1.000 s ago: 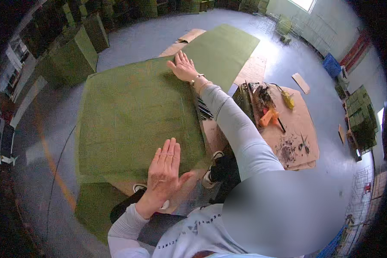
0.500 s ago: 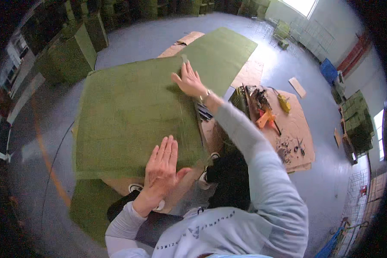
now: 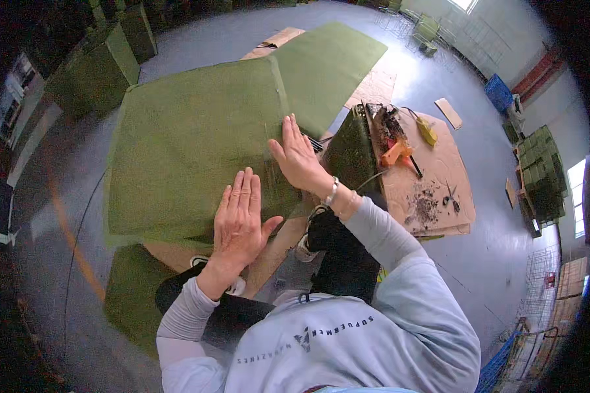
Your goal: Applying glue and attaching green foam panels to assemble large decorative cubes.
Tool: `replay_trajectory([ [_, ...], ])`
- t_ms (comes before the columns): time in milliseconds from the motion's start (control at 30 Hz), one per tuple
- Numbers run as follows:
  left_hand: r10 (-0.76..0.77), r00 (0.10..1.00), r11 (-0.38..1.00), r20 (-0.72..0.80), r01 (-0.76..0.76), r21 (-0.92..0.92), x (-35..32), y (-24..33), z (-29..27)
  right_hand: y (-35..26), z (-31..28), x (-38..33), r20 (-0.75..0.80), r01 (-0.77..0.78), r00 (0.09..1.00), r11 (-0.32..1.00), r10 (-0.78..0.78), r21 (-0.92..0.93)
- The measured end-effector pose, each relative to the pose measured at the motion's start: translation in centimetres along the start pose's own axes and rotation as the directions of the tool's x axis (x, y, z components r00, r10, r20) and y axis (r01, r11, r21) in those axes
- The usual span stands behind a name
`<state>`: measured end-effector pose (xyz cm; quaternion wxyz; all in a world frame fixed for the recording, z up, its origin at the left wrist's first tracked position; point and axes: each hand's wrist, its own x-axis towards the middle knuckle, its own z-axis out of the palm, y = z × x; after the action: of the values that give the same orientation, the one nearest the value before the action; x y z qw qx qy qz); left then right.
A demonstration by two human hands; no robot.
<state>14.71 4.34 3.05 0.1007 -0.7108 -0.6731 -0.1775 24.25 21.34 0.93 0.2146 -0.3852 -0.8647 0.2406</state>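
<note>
A large green fabric-like panel [image 3: 177, 137] lies flat in front of me. Along its right edge runs a narrow, paler strip [image 3: 278, 82]. My left hand [image 3: 238, 219] rests flat near the close edge of this panel, its fingers stretched out and holding nothing. Close to the right edge, my right hand [image 3: 298, 157] is laid on the panel with straight fingers, thumb apart, also holding nothing. A second green panel [image 3: 331, 72] extends beyond, at the far right of the first. What lies under my palms is hidden.
To my right, a cardboard-topped surface [image 3: 439, 177] carries an orange glue gun [image 3: 394, 154], a yellow tool [image 3: 427, 132], scissors [image 3: 450, 200] and dark scraps [image 3: 423, 208]. Stacked green boxes [image 3: 541, 170] stand farther right. A dark cable [image 3: 78, 242] crosses the floor at left.
My right hand has slid back toward me along the panel's right edge, from its far corner to about midway. My left hand stays flat near the close edge. The view has shifted slightly.
</note>
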Motion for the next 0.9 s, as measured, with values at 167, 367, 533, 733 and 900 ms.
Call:
replay_trajectory([
  [167, -0.043, 0.999, 0.999, -0.008, 0.043, 0.013, -0.2, 0.2, 0.1, -1.5, 0.0, -5.1, -0.085, 0.039, 0.996, 0.998, -0.034, 0.056],
  [367, -0.014, 0.999, 0.998, 0.044, 0.017, -0.069, 0.2, 0.2, -1.1, -1.6, -1.6, -8.6, -0.052, 0.073, 0.996, 0.997, -0.072, 0.027],
  [533, 0.078, 0.996, 0.996, -0.042, -0.080, -0.044, 4.9, -0.3, -0.1, 0.3, -1.9, -4.0, -0.331, 0.236, 0.922, 0.969, -0.198, 0.078],
  [733, 0.101, 0.987, 0.993, 0.123, -0.093, -0.076, 5.4, -0.7, 2.4, 3.6, 2.9, -2.1, -0.289, 0.602, 0.783, 0.788, -0.551, 0.127],
  [900, 0.069, 0.984, 0.984, 0.163, -0.040, -0.172, 5.8, -0.4, 1.8, 4.0, 2.2, -0.6, -0.121, 0.337, 0.938, 0.781, -0.324, 0.525],
])
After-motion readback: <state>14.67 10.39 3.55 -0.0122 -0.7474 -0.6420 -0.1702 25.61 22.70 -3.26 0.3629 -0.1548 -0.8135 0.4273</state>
